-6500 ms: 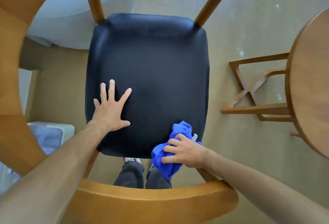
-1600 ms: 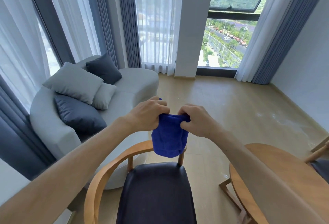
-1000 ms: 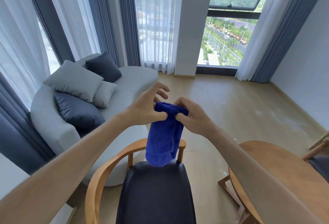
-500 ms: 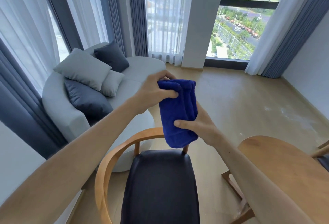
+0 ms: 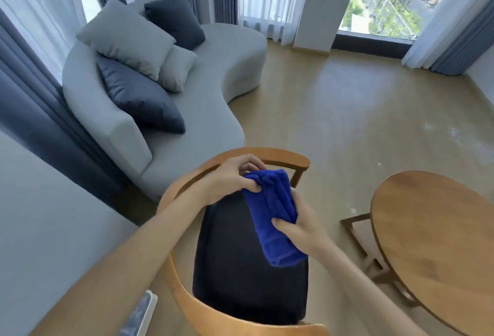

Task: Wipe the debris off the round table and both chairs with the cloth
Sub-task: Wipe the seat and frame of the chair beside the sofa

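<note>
A folded blue cloth hangs in the air above a wooden chair with a black seat. My left hand pinches the cloth's top end. My right hand grips its middle from the right side, thumb across the front. The round wooden table stands to the right of the chair. The second chair is out of view.
A grey curved sofa with several grey and dark cushions stands behind the chair, by curtained windows. Bare wooden floor spreads between sofa, chair and table. A pale wall runs along the left.
The view has tilted down and both hands with the cloth have dropped lower, over the chair seat. Earlier the cloth hung from both hands; now my right hand grips its middle.
</note>
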`<state>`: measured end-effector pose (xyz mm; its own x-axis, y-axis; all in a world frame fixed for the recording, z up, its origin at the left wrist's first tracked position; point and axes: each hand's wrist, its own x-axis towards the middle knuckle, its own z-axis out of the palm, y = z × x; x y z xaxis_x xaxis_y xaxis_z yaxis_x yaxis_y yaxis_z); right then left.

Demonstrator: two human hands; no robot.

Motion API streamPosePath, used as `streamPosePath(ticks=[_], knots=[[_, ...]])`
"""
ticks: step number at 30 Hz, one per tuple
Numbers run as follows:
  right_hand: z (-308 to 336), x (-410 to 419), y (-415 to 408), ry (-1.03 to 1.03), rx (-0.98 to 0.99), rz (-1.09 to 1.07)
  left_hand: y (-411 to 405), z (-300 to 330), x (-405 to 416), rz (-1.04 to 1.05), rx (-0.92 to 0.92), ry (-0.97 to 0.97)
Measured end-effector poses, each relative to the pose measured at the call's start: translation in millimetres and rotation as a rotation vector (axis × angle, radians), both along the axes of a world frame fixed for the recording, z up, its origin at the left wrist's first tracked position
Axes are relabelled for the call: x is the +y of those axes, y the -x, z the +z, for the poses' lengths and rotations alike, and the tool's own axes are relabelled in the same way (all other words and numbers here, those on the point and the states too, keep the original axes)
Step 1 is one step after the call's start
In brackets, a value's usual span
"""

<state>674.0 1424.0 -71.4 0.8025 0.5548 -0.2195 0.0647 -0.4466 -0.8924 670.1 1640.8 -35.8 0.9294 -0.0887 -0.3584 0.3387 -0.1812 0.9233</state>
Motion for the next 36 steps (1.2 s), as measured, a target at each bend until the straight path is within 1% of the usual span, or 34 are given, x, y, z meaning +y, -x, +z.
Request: streamPosePath(ticks=[1,3,5,7,8,10,13,14,15,17,18,20,22,25,26,28,32,34,36], knots=[[-22.4,-0.2,4.0,0.046,0.032,0.024,2.4,-23.2,7.5,-0.003,0.046,-0.08],[-71.9,-4.6,10.1,0.171,0.068,0.059,9.1,-72.4,26.1,0.076,0.099,-0.325],[-120.4,-6.8,10.3,0.317,0.098,0.093,13.5,-116.8,47.3,0.13,0.091,-0.657],[-166.8,-1.9,2.9,0.451,0.099,0.142,10.4,-157.1,68.3,0.094,0.102,-0.984],[-190.0,3.9,-2.7,0.492,0.077,0.165,5.9,-176.9,78.1,0.067,0.105,-1.095],[-231.7,21.6,-16.9,0.54,-0.043,0.192,-9.6,-215.0,93.9,0.033,0.086,-1.243],[-294.5,46.7,-32.1,0.585,-0.39,0.185,-32.5,-258.4,102.8,0.0,0.049,-1.386],[-314.5,51.2,-32.7,0.594,-0.474,0.202,-37.6,-270.3,101.5,-0.017,0.027,-1.402],[-337.8,54.5,-32.4,0.628,-0.518,0.241,-41.7,-286.2,99.5,-0.05,0.015,-1.395],[-370.5,56.3,-27.1,0.738,-0.531,0.397,-42.0,-317.5,89.9,-0.151,0.045,-1.32],[-382.2,55.4,-24.0,0.765,-0.526,0.457,-38.1,-333.3,84.5,-0.206,0.084,-1.279],[-394.5,55.2,-25.2,0.73,-0.56,0.466,-26.3,-363.5,77.3,-0.259,0.207,-1.185],[-403.6,57.9,-38.2,0.664,-0.635,0.442,-13.5,-390.7,74.2,-0.226,0.355,-1.083],[-419.4,62.5,-60.4,0.684,-0.693,0.518,2.2,-420.5,68.5,-0.227,0.483,-0.96],[-423.9,63.5,-62.1,0.69,-0.691,0.524,5.5,-427.0,65.9,-0.236,0.49,-0.922],[-429.7,63.6,-56.1,0.675,-0.708,0.465,8.4,-436.2,61.5,-0.219,0.483,-0.875],[-433.9,62.3,-4.4,0.589,-0.697,0.325,7.7,-440.8,60.9,-0.182,0.488,-0.833],[-432.1,49.1,30.8,0.499,-0.682,0.375,5.8,-440.4,62.0,-0.168,0.49,-0.817],[-427.3,25.4,53.2,0.422,-0.712,0.558,5.7,-440.1,61.2,-0.149,0.497,-0.801]])
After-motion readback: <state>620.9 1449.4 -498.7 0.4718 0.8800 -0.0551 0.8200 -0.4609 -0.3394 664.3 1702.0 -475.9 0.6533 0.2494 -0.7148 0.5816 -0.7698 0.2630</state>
